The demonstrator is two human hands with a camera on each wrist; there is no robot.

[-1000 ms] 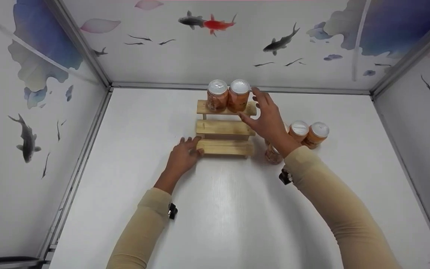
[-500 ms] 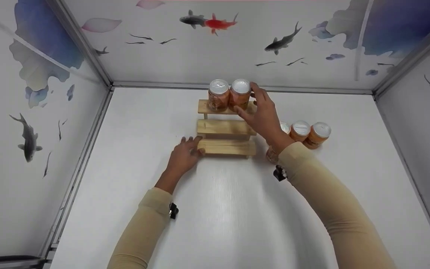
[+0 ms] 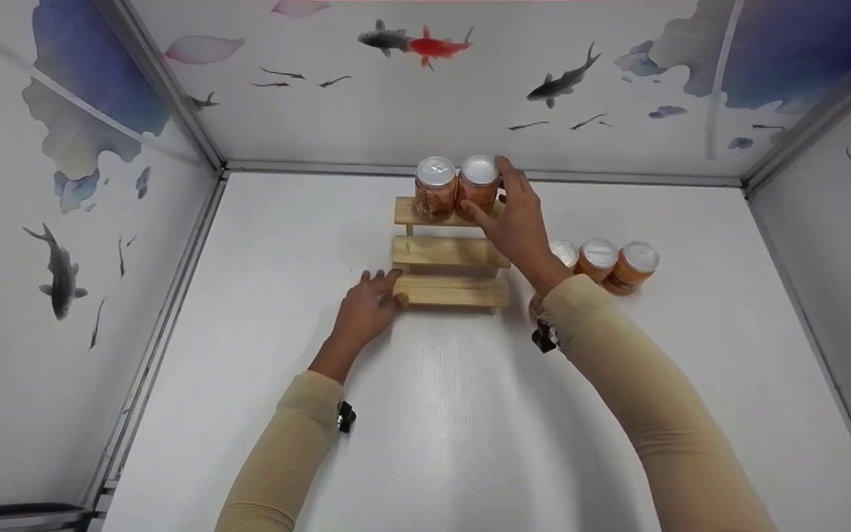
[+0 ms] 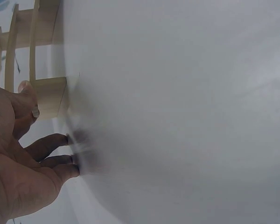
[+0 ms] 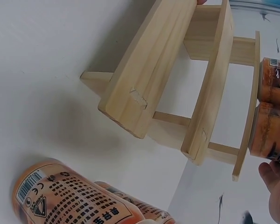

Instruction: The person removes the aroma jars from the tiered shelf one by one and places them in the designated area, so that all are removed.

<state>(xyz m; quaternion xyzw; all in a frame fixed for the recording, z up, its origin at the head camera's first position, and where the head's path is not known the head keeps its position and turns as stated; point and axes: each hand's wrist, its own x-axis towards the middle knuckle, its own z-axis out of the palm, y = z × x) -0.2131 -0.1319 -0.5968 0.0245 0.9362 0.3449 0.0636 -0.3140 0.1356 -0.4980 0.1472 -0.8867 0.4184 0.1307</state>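
A three-step wooden display rack (image 3: pixel 451 292) stands on the white table. On its top step, two orange cans with silvery lids stand upright side by side, a left can (image 3: pixel 436 193) and a right can (image 3: pixel 474 191). My right hand (image 3: pixel 520 225) holds the right can, thumb at its front and fingers round its right side; in the right wrist view its fingertips are at the can's base. My left hand (image 3: pixel 363 307) holds the left end of the bottom step between thumb and index finger. Its other fingers (image 4: pixel 53 142) reach down to the tabletop in the left wrist view.
Right of the rack several more orange cans (image 3: pixel 640 266) stand in a cluster, one partly hidden by my right forearm. White panels (image 3: pixel 285 125) painted with fish enclose the table at the back and sides. The middle and bottom steps (image 3: pixel 451 251) bear no cans.
My right hand has moved left, from beside the right can to round it, and its fingers have closed in. Left hand, rack and cans keep their places.
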